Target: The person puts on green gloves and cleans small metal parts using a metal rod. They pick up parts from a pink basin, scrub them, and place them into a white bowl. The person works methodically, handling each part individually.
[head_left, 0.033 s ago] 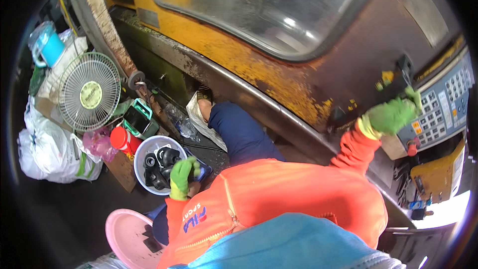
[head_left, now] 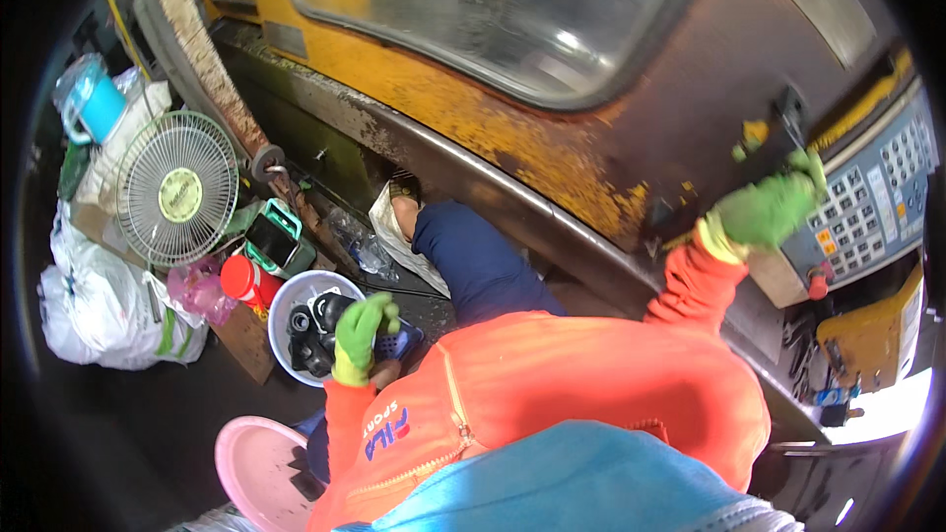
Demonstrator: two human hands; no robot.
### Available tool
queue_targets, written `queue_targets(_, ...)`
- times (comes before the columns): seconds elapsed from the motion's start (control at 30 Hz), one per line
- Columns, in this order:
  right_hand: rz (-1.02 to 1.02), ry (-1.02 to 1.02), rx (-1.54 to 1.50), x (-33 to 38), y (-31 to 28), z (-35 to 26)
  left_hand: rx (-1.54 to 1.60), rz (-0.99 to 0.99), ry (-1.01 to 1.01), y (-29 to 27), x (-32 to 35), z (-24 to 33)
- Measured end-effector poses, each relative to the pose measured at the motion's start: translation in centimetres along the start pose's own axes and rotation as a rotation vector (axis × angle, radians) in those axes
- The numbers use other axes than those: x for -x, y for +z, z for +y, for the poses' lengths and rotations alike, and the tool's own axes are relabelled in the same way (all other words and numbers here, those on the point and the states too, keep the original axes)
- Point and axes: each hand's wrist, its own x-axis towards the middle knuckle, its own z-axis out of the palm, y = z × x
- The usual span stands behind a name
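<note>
My right hand [head_left: 767, 209], in a green glove, reaches to the dark door handle [head_left: 791, 120] at the right of the machine door [head_left: 552, 153]. Its fingers close at the lower end of the handle, partly hidden by the glove. Off to the left, my left hand [head_left: 363, 340], also gloved in green, hovers beside a pale basin [head_left: 283, 360] with several black rounded parts [head_left: 313, 335] in it. Its fingers are loosely bent and a little apart, and no object shows in them. The yellow and brown door has a large window [head_left: 473, 20].
A control panel [head_left: 862, 207] with many keys stands at the right. A fan [head_left: 177, 187], a red-lidded container [head_left: 248, 281] and white bags [head_left: 108, 305] crowd the left. Near my left side lies a pink basin [head_left: 241, 473]. A metal rail [head_left: 512, 192] runs below the door.
The door, its window and its handle have shifted slightly left and up in view, and my right hand has moved with them. My left hand has risen slightly.
</note>
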Motion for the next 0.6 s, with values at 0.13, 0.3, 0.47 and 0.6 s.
queue_targets(0.13,-0.023,-0.055,-0.138,2.3,6.5,3.2,-0.054,-0.299,0.192,4.9,-9.8,11.4)
queue_targets(0.3,-0.339,-0.305,0.162,6.3,12.1,6.0,-0.144,-0.325,0.525,13.2,-16.9,21.1)
queue_targets(0.47,-0.718,-0.119,0.019,16.7,10.5,8.3,-0.054,-0.241,0.523,15.6,-22.3,26.0)
queue_targets(0.6,-1.387,0.585,-0.074,26.9,11.0,11.0,0.025,-0.084,0.297,14.8,-27.6,25.5)
